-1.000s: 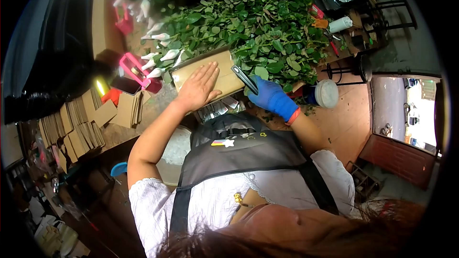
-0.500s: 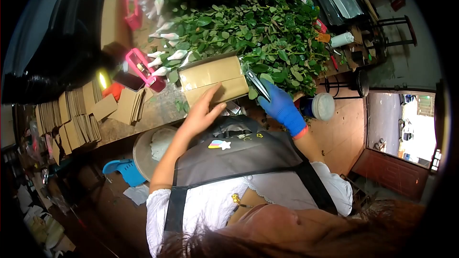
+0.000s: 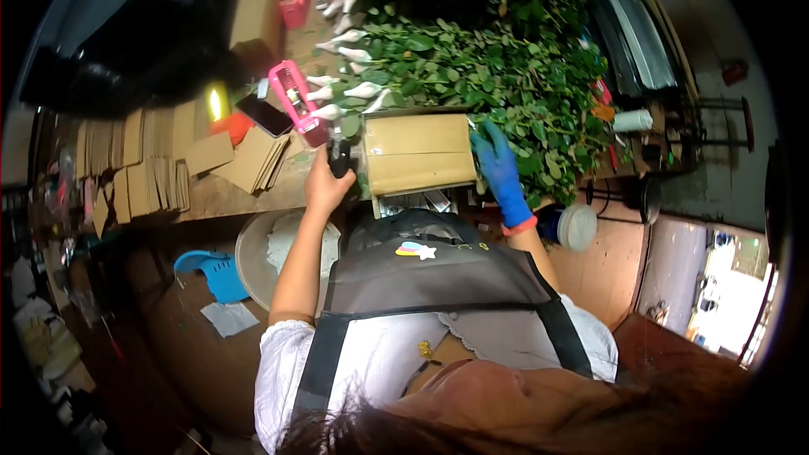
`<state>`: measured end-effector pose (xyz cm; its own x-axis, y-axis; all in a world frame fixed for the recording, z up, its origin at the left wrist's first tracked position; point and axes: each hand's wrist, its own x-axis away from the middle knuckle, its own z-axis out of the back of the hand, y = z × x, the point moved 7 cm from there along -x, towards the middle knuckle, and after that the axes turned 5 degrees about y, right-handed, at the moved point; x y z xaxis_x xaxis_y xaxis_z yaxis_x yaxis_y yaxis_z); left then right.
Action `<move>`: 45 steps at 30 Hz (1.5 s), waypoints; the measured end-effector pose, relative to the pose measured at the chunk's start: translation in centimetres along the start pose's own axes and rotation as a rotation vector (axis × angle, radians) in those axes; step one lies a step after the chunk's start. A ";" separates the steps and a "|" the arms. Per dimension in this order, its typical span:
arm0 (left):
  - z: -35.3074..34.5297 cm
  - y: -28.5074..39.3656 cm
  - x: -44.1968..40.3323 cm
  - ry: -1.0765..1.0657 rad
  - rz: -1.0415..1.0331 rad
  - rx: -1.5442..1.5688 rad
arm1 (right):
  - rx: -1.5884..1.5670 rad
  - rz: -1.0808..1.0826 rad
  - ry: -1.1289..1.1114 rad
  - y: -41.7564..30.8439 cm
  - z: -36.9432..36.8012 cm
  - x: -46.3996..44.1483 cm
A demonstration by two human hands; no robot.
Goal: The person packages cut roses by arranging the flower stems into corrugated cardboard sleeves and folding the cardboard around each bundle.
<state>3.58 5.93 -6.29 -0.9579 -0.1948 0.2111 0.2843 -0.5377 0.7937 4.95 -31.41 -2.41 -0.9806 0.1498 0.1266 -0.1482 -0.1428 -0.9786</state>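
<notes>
A tan cardboard wrap (image 3: 420, 152) with a horizontal fold line lies at the table's near edge, in front of the leafy stems (image 3: 480, 76). To its left, my bare left hand (image 3: 327, 185) is closed around a black stapler (image 3: 340, 157), which is partly hidden by the fingers. My right hand (image 3: 499, 167), in a blue glove with an orange cuff, is beside the wrap's right end. Its fingers are stretched out toward the leaves and hold nothing I can see. White-sleeved flower buds (image 3: 362, 90) point left above the wrap.
A pink plastic holder (image 3: 292, 94) and a phone (image 3: 264, 115) lie left of the buds. Stacks of cardboard pieces (image 3: 156, 187) stand farther left. Below the table are a round bin (image 3: 253, 257) and a blue plastic seat (image 3: 221, 276). A white-lidded bucket (image 3: 577, 227) stands right.
The stapler has passed from my right hand to my left. My left hand has come off the wrap to its left side; my gloved hand has opened. The view has shifted.
</notes>
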 end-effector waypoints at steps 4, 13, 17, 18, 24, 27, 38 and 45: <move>-1.6 -2.9 -1.8 0.059 -0.255 -0.223 | 0.112 0.027 0.065 -5.8 -0.4 1.9; 4.2 -4.7 -9.9 0.333 0.030 0.004 | 0.043 0.069 -0.182 -6.8 -5.2 5.0; 4.0 -5.2 -12.0 0.405 0.019 0.144 | 0.163 0.145 -0.235 -8.4 -6.0 5.7; 3.9 -5.5 -11.6 0.375 0.033 0.164 | 0.189 0.147 -0.226 -8.8 -5.8 6.0; 1.2 -4.5 -6.0 0.228 0.017 -0.236 | 0.232 0.148 -0.211 -9.7 -5.0 6.7; 1.5 -3.7 -5.9 0.160 -0.039 -0.499 | 0.317 0.167 -0.230 -10.1 -5.3 5.9; -3.9 11.2 0.0 -0.070 -0.216 -0.443 | 0.456 0.399 -0.307 -13.4 -7.8 5.2; 0.0 6.4 1.6 -0.232 -0.118 -0.432 | 0.398 0.336 -0.298 -12.4 -6.9 5.4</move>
<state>3.88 2.17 -0.93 -0.9545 0.0489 0.2942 0.1175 -0.8449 0.5219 2.42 -22.05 9.31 -0.9673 -0.2398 -0.0827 0.1958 -0.4987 -0.8443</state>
